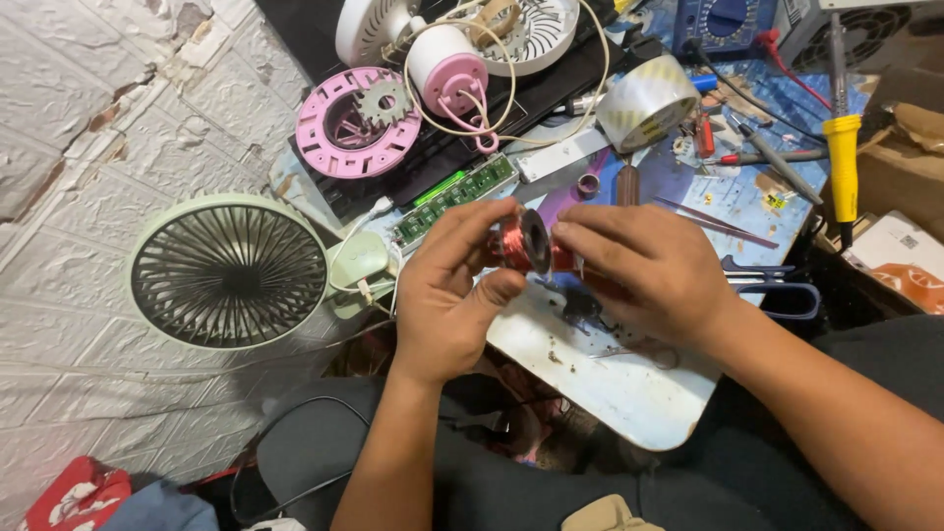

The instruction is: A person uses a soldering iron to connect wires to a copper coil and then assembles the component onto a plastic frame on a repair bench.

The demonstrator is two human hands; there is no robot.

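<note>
1. A small motor stator wound with reddish copper wire, capped by a dark round disc [524,242], sits above the white board's [629,393] near edge, held between both hands.
2. The left hand [447,295] pinches its left end; the right hand [644,270] closes on the other end.
3. Its long axis runs roughly left-right, disc facing the camera slightly.
4. This looks like inspecting the winding; turning it would call for steady fingertip grip.
5. A pale green round fan [228,270] lies to the left.

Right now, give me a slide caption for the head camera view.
Both hands, left hand and right hand, hold a copper-wound motor coil above a cluttered repair board beside a green fan.
</note>
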